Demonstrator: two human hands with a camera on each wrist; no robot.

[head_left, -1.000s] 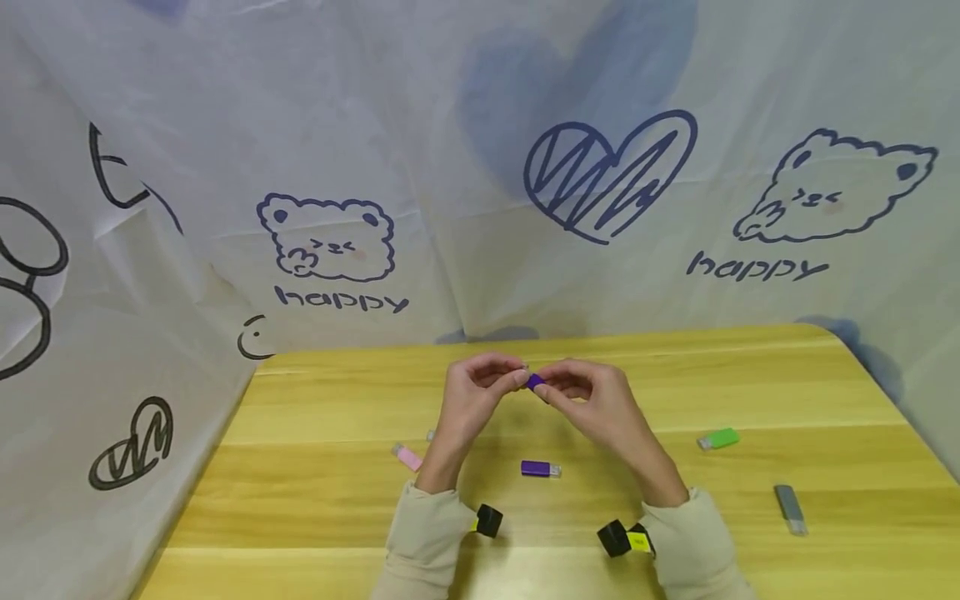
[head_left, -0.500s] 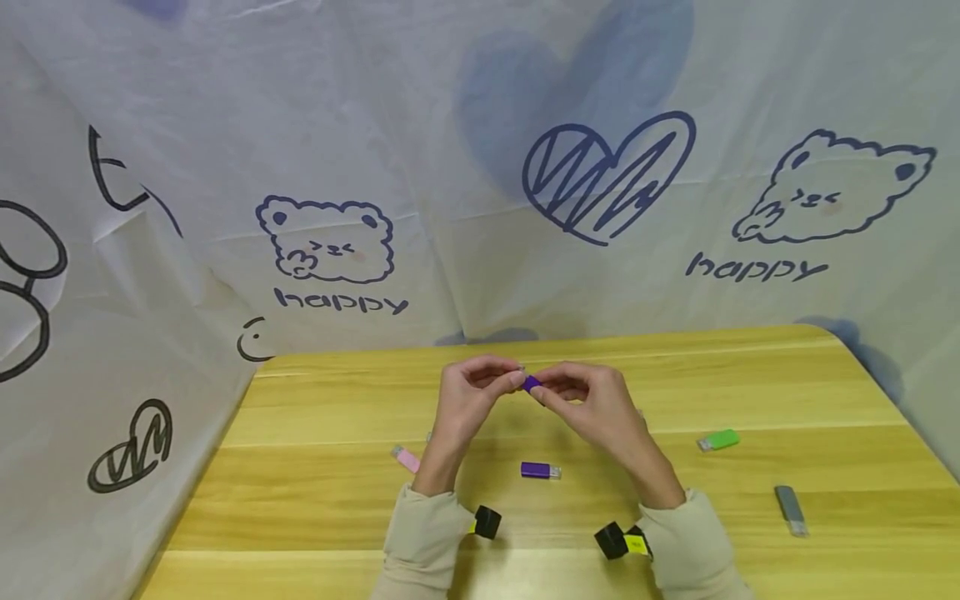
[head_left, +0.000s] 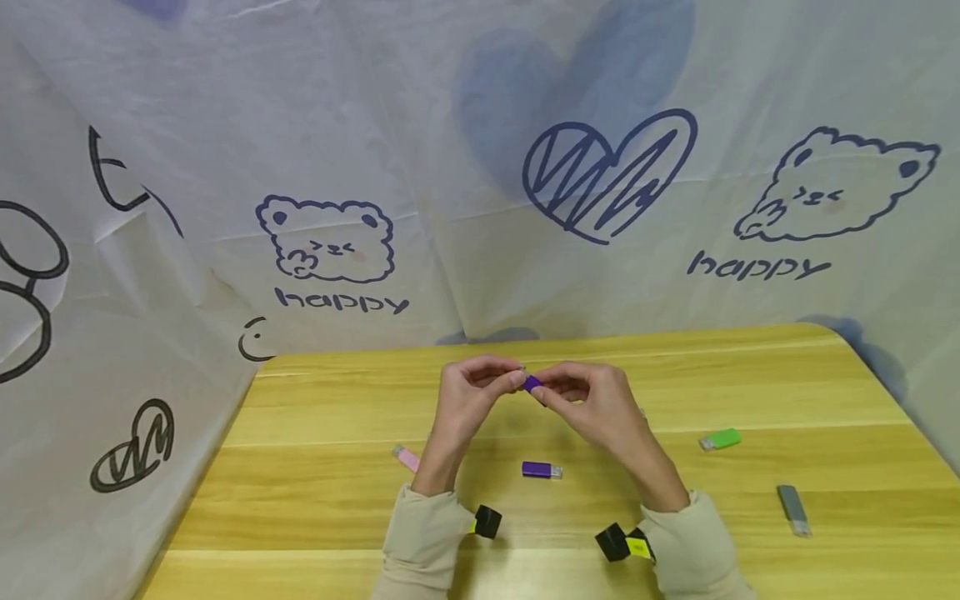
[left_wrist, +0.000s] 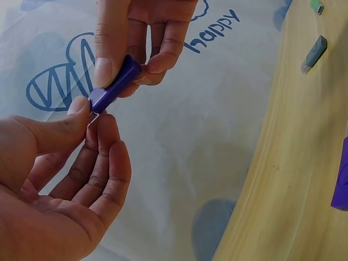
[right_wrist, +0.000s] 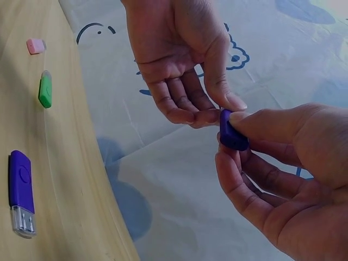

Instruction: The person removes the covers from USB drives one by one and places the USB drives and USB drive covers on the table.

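Both hands meet above the far part of the table around one purple USB stick [head_left: 533, 384]. Its purple body [left_wrist: 114, 85] is pinched between thumb and fingers of my right hand [head_left: 596, 402]. My left hand [head_left: 468, 400] pinches the stick's clear end [left_wrist: 93, 116] with thumb and fingertips, covering most of it. In the right wrist view the stick's body [right_wrist: 232, 133] shows beside the right thumb, and the left fingertips are right at its other end. A second purple USB stick [head_left: 536, 470] lies on the table below the hands, its clear end to the right.
On the wooden table [head_left: 300, 500] a pink USB stick [head_left: 407, 457] lies beside the left wrist. A green USB stick [head_left: 724, 438] and a grey one [head_left: 791, 504] lie to the right. Another green stick [right_wrist: 45, 89] shows in the right wrist view. Printed cloth [head_left: 450, 167] hangs behind.
The left hand has shifted very slightly left since a second ago. Both hands keep the same pinch on the purple USB stick, and the sticks on the table lie as before.
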